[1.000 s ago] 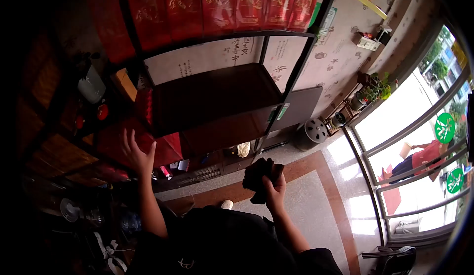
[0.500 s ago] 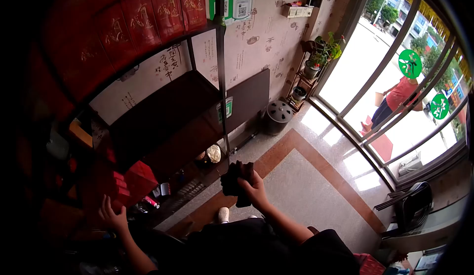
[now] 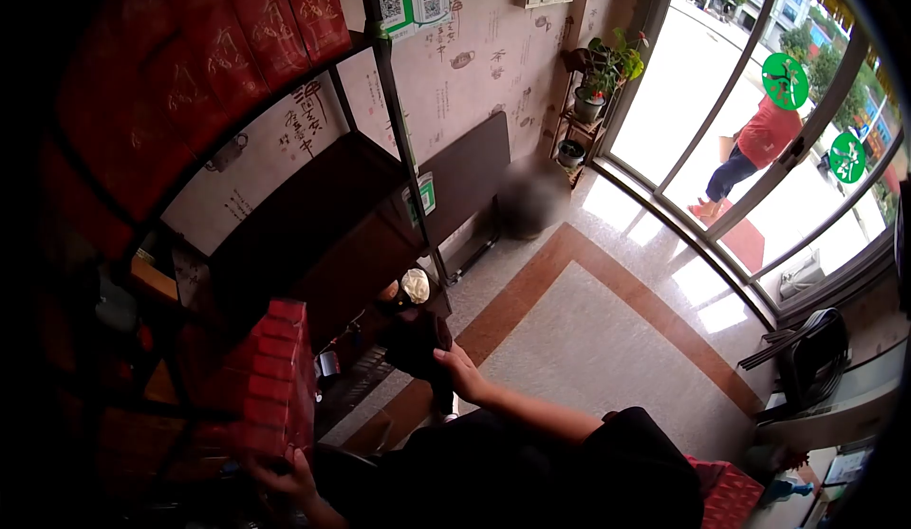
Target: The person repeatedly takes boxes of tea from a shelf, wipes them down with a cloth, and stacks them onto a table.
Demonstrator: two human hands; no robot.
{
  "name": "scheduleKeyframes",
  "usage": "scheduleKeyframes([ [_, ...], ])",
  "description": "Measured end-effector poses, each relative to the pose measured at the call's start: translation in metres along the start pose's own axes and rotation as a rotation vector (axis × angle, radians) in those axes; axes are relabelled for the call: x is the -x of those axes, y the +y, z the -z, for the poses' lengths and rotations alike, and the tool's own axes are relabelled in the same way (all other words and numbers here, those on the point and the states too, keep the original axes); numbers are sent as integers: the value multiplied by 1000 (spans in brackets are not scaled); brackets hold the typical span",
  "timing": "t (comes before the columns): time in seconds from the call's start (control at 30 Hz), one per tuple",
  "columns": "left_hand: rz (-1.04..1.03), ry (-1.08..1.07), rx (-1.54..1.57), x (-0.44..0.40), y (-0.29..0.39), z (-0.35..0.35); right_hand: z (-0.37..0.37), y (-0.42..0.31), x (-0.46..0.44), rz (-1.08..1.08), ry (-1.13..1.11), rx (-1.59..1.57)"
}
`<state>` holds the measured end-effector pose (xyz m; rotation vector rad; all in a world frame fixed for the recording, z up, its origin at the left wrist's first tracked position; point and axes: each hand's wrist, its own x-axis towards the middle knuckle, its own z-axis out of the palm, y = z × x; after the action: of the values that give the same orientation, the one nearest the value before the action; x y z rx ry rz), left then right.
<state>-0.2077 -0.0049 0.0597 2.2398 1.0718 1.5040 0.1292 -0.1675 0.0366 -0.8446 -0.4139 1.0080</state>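
My right hand (image 3: 459, 370) is closed round a dark, crumpled cloth (image 3: 416, 341), which hangs in front of my body near the cabinet's lower edge. At the lower left, my left hand (image 3: 289, 480) is at the bottom end of a red wrapped package (image 3: 277, 377) with a ridged side, its fingers bent against it. The package stands up at a tilt beside the dark shelf (image 3: 313, 206). Shadow hides part of the left fingers.
Red gift bags (image 3: 270, 26) line the upper shelf. A dark board (image 3: 470, 178) leans on the wall near a potted plant (image 3: 607, 69). Stacked chairs (image 3: 807, 358) stand at right. Outside the glass door is a person in red (image 3: 767, 135).
The view has turned toward the door. My left hand, earlier raised and spread, has come down to the red package, which now stands more upright. The dark cloth has stayed in my right hand.
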Motion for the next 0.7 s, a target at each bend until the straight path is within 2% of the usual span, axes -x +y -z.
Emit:
scheduleKeyframes([
  [0.03, -65, -43, 31, 9, -10, -15, -5, 5, 5, 43, -59, 42],
  [0.07, -2, -72, 164, 10, -1, -38, -8, 5, 11, 88, -113, 86],
  [0.1, 25, -162, 205, 4, 20, -53, -14, -4, 22, 21, -197, 175],
  [0.13, 56, -222, 374, -4, 47, -73, -29, -1, 18, 551, -142, 571],
  [0.17, 43, -218, 462, 5, 43, -97, -35, 0, 16, 559, -127, 579],
  [0.2, 67, -251, 561, 6, 63, -114, -38, 0, 16, 713, -159, 813],
  [0.27, 158, -332, 428, 10, 79, -145, -38, -2, 20, 993, -213, 1293],
  [0.3, 151, -355, 444, 12, 86, -156, -30, -7, 19, 933, -166, 1395],
  [0.37, 458, -424, 1031, 13, 103, -178, -22, -47, 12, 984, -68, 1477],
  [0.4, 462, -465, 1057, 6, 124, -182, -17, -65, 8, 979, -8, 1537],
  [0.47, 430, -536, 1187, -16, 168, -184, -8, -101, 3, 889, 304, 1560],
  [0.53, 357, -626, 1189, -22, 179, -199, -7, -120, 0, 798, 576, 1507],
  [0.6, 476, -654, 1245, -20, 182, -215, -20, -122, 5, 810, 508, 1642],
  [0.67, 444, -698, 1079, 1, 142, -248, -35, -111, 19, 834, 259, 1665],
  [0.7, 435, -713, 1024, 7, 130, -257, -34, -97, 26, 845, 251, 1694],
])
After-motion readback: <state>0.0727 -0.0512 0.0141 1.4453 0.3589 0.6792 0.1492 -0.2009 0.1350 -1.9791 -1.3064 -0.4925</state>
